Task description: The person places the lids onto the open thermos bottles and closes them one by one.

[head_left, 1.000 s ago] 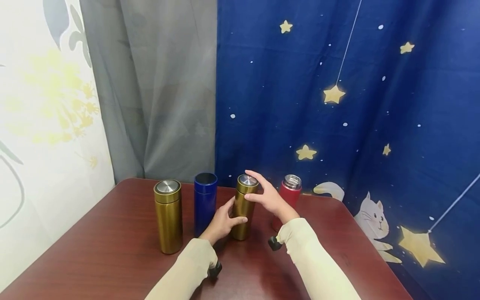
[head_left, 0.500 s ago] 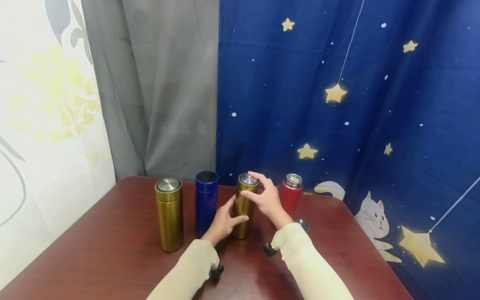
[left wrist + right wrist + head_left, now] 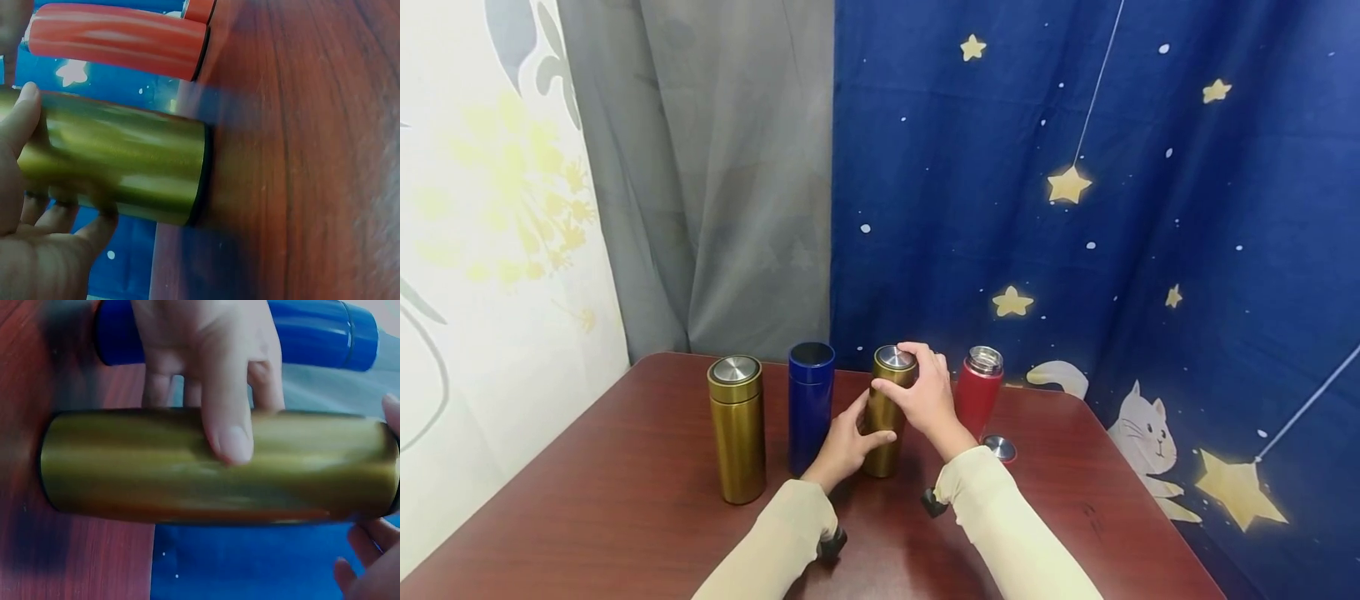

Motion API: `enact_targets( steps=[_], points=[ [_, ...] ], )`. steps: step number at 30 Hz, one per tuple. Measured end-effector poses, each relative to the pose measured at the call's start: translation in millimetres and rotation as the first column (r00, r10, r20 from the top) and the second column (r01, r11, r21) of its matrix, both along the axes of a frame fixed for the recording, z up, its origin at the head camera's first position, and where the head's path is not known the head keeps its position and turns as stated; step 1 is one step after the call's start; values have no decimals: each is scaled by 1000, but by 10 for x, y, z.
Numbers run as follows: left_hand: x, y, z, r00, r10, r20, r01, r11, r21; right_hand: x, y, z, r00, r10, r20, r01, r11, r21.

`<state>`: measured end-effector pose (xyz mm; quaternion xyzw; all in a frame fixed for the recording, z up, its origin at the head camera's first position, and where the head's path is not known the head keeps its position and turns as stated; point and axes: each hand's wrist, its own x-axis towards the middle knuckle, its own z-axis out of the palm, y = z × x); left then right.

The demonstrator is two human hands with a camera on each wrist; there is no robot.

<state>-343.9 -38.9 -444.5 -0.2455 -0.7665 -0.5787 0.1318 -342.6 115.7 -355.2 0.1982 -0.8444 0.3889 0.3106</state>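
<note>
At the far left of my head view hangs a white cloth (image 3: 497, 350) printed with yellow flowers (image 3: 523, 187), and beside it a grey curtain (image 3: 752, 183). The first gold bottle (image 3: 739, 446) stands upright and capped on the dark red table (image 3: 625, 475), apart from both hands. To its right I see the blue bottle (image 3: 810, 408), also upright, just beyond the left hand (image 3: 844, 450). That hand holds the second gold bottle (image 3: 887, 414) round its body, thumb across the near side and fingers curled behind, and my left wrist view shows this same grip close up. This bottle is upright on the far half of the table, between the blue bottle and the red bottle (image 3: 976, 398). The right hand (image 3: 929, 402) has a narrow hold on its top, thumb against the side and fingers on the silver-faced lid (image 3: 892, 357). Farther right I see the red bottle upright, its steel mouth (image 3: 985, 360) uncovered. A red-edged lid (image 3: 1000, 447) lies silver side up on the table just in front of it. A blue curtain (image 3: 925, 183) with printed stars (image 3: 1069, 184) and a grey cat (image 3: 1141, 433) fills the right side of my view
</note>
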Motion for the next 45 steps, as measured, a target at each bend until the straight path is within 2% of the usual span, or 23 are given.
enact_targets(
  steps=[2,3,4,6,8,9,11,12,14,17,20,25,30,34,39,45],
  points=[
    [-18,-22,3,999,-31,25,31,1000,4,-7,38,17,993,103,65,-101,994,-30],
    [-25,-35,9,998,-46,39,46,999,4,-19,60,23,980,174,98,-169,984,-60],
    [-34,-47,13,997,-64,48,64,998,5,-32,83,30,961,246,128,-236,967,-93],
    [-42,-69,27,994,-92,67,91,996,9,-61,132,46,906,387,173,-361,918,-165],
    [-16,-88,81,991,-112,74,112,994,4,-93,177,61,850,489,198,-448,867,-220],
    [14,-97,126,990,-120,77,121,993,-1,-100,197,71,827,522,209,-473,847,-242],
    [80,-110,211,987,-132,88,133,991,-6,-44,213,148,810,538,234,-486,839,-244],
    [119,-115,257,986,-137,93,138,990,-5,-12,215,189,809,533,247,-482,843,-238],
    [185,-121,337,985,-141,98,143,990,-11,23,217,239,810,521,270,-471,852,-229],
    [205,-108,339,987,-138,86,138,990,6,-12,228,222,820,497,283,-448,866,-221],
    [122,-72,229,991,-123,61,122,992,29,-128,249,115,835,482,265,-434,874,-219],
    [-32,-20,32,997,-70,25,69,997,32,-137,232,94,877,430,215,-399,900,-174],
    [-54,4,1,1000,-28,-2,28,1000,9,-121,208,91,932,308,193,-294,951,-97],
    [-50,31,-11,1000,22,-14,-22,1000,-16,-106,182,71,960,209,188,-202,978,-53],
    [-33,70,-28,996,77,-43,-78,997,-27,-81,142,43,977,152,147,-145,988,-59],
    [7,125,-38,984,147,-104,-149,989,-9,-61,103,15,987,124,106,-112,987,-114]
  ],
)
